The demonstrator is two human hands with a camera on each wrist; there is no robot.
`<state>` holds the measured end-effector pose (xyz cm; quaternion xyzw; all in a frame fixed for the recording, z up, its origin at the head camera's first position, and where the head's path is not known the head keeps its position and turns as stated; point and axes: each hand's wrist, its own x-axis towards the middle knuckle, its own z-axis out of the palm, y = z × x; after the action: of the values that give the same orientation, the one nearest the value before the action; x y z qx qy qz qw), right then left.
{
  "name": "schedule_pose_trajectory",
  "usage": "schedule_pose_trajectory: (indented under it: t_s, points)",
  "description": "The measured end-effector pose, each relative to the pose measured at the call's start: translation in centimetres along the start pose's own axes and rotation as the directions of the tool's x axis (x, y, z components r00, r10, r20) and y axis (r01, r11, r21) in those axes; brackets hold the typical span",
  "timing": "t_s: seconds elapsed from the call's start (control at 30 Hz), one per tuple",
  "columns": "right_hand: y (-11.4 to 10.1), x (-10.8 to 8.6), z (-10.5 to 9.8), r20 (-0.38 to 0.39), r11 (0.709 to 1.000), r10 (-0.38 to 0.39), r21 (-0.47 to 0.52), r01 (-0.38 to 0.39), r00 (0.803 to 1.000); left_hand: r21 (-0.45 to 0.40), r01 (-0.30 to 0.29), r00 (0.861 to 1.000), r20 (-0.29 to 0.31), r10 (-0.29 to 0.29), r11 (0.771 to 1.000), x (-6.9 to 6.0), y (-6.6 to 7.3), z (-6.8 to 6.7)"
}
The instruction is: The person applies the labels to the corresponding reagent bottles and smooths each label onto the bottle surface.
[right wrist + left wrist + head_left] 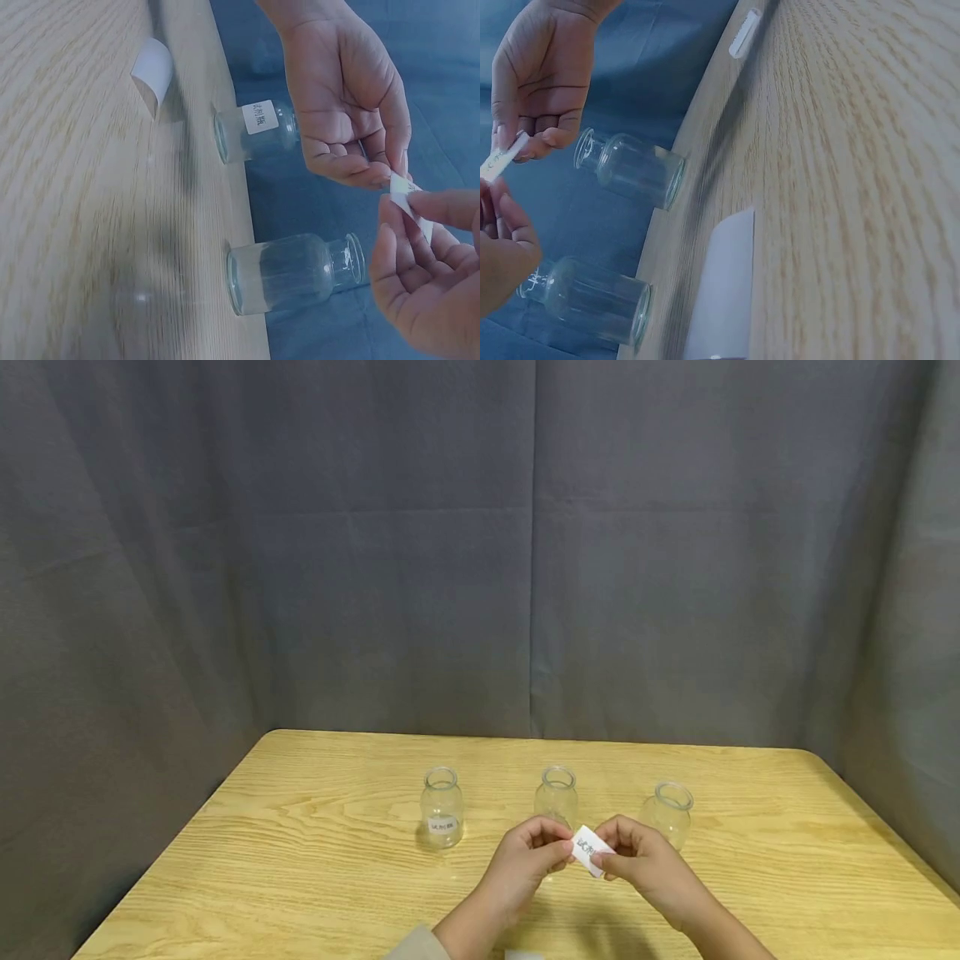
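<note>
Both hands hold a small white label (592, 850) with handwritten characters, above the table before the middle jar. My left hand (519, 866) pinches its left corner between thumb and fingers. The right hand (654, 870) grips the opposite side, its thumb lying over part of the writing. In the right wrist view the label (407, 201) looks slightly bent between the fingertips. Behind the hands stand a middle glass jar (557, 793) and a right glass jar (669, 814), both partly hidden. To the left, another glass jar (442, 802) bears a white label with writing.
A curled white paper (152, 73) lies on the wooden table (300, 877), near its front. Farther right on the table is a small white object (744, 34), its kind unclear. Grey curtains (405, 568) enclose the table at the back and sides.
</note>
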<state>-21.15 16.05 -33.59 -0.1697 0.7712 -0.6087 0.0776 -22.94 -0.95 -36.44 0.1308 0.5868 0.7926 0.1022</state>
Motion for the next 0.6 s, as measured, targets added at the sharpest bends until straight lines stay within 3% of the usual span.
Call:
schedule_pose_trajectory:
  t_s: [0.2, 0.6]
  points:
    - [-0.3, 0.3, 0.3, -0.068, 1.0, -0.01, 0.025, 0.012, 0.998, -0.016, 0.005, 1.0, 0.02, -0.005, 1.0, 0.0, 0.3, -0.2]
    - [-1.4, 0.1, 0.2, -0.02, 0.993, -0.116, 0.014, 0.117, 0.993, 0.069, -0.021, 0.993, 0.121, 0.012, 0.997, -0.5, 1.9, -0.5]
